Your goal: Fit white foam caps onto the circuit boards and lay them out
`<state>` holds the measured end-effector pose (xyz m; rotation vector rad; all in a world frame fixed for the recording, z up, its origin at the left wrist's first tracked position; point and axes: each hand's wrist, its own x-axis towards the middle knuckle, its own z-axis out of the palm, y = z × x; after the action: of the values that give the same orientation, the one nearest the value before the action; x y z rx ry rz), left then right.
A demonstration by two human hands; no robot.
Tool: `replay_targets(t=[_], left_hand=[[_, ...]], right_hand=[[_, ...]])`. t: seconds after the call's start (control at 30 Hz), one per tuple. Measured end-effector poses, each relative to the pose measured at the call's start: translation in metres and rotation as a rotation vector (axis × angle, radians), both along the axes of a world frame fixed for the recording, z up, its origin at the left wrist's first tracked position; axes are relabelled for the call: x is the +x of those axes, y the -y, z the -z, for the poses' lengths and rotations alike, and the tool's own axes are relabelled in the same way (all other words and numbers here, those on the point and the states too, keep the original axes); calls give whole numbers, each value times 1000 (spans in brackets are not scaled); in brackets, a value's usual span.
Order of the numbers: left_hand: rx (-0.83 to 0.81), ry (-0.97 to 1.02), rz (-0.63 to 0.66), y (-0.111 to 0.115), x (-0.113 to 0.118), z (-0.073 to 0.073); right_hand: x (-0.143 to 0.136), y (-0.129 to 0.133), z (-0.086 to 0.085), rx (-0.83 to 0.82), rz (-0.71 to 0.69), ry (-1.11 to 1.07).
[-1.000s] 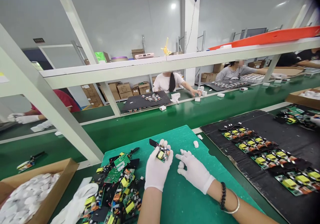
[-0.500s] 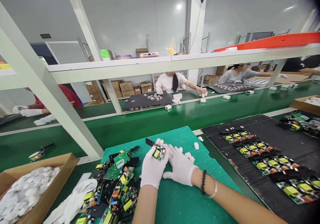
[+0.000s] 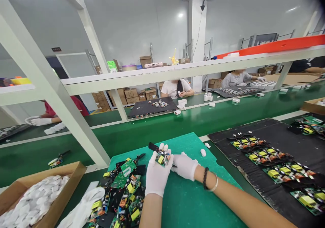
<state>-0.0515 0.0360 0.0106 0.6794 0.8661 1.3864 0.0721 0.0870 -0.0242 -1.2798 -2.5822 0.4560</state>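
My left hand (image 3: 157,175), in a white glove, holds a small circuit board (image 3: 161,157) with a yellow part and a black piece on wires, above a green mat (image 3: 195,201). Close beside it on the right is my right hand (image 3: 185,166), also gloved, its fingers bent and their tips partly hidden near the board's edge; whether it grips anything cannot be made out. A pile of circuit boards (image 3: 124,194) lies left of my left hand. Small white pieces (image 3: 203,152) rest near the mat's upper right edge.
At lower left stand a cardboard box (image 3: 78,172) of white pieces and a white glove (image 3: 85,204). Rows of boards lie on a black sheet (image 3: 243,167) at right. Beyond runs a green conveyor (image 3: 152,128), under a white shelf frame (image 3: 142,76). Several people sit across.
My right hand has drawn its fingers in from a flat spread and covers the spot where small white pieces lay. The view has tilted up slightly. The person opposite has pulled an arm back.
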Motion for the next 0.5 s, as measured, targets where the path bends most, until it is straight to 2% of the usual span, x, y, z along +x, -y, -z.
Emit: replay_targets(t=[0.07,0.13,0.23,0.3,0.37,0.43,0.5], left_hand=[[-84,-53,-100,2,1,-5],[-130,-46,-142,3,4,-9],[-80,38,-65,3,10,-9],[-54,66,-12,3,14,-4],[-30,79,27,2,18,3],[-17,80,68,2,21,11],[-35,70,144,1,24,20]], right_hand=[[8,16,4,23,38,25],[15,27,7,56,85,-16],[27,30,11,34,176,-379],[35,27,12,-119,227,-732],[40,24,11,-343,240,-1009],[43,24,7,-524,250,-1196],[44,28,0,-598,254,-1286]])
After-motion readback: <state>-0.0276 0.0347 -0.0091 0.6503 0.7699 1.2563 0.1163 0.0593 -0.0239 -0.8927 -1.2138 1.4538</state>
